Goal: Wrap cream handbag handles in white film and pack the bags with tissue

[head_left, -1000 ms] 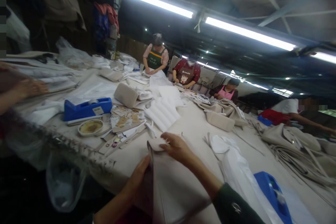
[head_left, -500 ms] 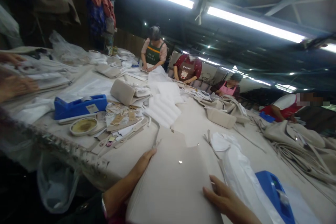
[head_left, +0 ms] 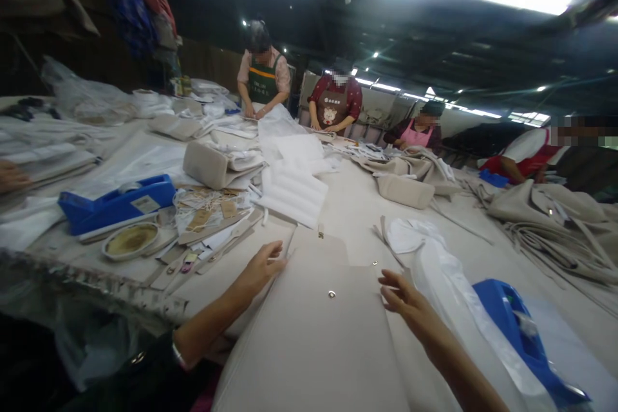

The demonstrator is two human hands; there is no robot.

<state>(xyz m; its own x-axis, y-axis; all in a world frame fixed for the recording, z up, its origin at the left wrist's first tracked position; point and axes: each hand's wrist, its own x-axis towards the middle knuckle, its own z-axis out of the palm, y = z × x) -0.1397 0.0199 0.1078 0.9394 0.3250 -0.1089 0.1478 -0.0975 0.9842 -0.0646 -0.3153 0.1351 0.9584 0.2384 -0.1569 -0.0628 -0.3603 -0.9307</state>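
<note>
A beige leather-like bag (head_left: 318,341) lies flat in front of me, with a small metal ring on its front and a metal clasp on the flap at its far end. My left hand (head_left: 258,270) is beside its left edge, fingers stretched forward and not wrapped round anything. Along the right edge, my right hand (head_left: 403,299) hovers with its fingers apart; whether the fingertips touch the bag I cannot tell. White padding in a clear plastic sleeve (head_left: 449,309) lies just right of that hand.
Blue tape dispensers stand at the left (head_left: 120,203) and right (head_left: 516,328). Near the left one are a round dish (head_left: 130,240) and a pile of tags (head_left: 212,209). White foam sheets (head_left: 294,187) and beige bags (head_left: 405,190) lie farther off. Several co-workers stand around the table.
Both hands have loosened from the bag's edges; the right has moved forward along its side. The view has shifted slightly, and the co-worker's hand at far left has mostly left the picture.
</note>
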